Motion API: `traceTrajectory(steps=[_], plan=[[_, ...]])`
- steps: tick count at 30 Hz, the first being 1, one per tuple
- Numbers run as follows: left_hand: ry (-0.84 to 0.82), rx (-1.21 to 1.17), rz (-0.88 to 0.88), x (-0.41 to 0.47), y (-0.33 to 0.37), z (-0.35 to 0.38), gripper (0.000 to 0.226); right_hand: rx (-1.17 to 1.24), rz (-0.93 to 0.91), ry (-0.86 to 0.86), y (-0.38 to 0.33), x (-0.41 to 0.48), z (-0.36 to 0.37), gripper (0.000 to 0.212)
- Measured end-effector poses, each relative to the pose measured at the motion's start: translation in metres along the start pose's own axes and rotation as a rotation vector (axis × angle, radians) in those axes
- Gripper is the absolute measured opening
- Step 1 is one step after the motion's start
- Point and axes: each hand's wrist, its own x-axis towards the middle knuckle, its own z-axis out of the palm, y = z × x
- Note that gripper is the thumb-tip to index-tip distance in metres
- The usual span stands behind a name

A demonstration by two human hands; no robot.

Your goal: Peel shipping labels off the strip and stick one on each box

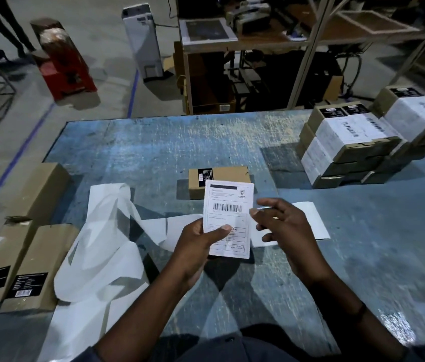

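Observation:
My left hand pinches a white shipping label with a barcode, thumb on its lower face, holding it up above the table. My right hand hovers just right of the label with loosely curled fingers, holding nothing; its fingertips are close to the label's right edge. Behind the label a small brown box with a black sticker lies on the blue table. A long white backing strip lies crumpled to the left, and a flat white piece lies under my right hand.
Stacked brown boxes bearing white labels stand at the back right. Three unlabeled long brown boxes lie at the table's left edge. Beyond the table are shelving, a red box and a white unit on the floor.

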Motion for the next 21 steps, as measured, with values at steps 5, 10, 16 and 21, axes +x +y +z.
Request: traceTrajectory(steps=[5, 10, 16, 21], plan=[[-0.068, -0.029, -0.024, 0.000, 0.000, 0.006, 0.031, -0.071, -0.066, 0.009, 0.004, -0.001, -0.002, 0.007], [0.097, 0.147, 0.014, 0.011, 0.011, 0.000, 0.027, -0.086, -0.065, 0.000, 0.004, 0.007, -0.006, 0.008], [0.201, 0.125, 0.070, 0.027, 0.020, -0.008, 0.012, 0.017, -0.035, -0.035, 0.005, 0.027, -0.013, 0.009], [0.211, 0.010, -0.016, 0.037, 0.019, -0.004, 0.012, 0.062, -0.020, 0.027, 0.012, 0.036, -0.009, 0.023]])
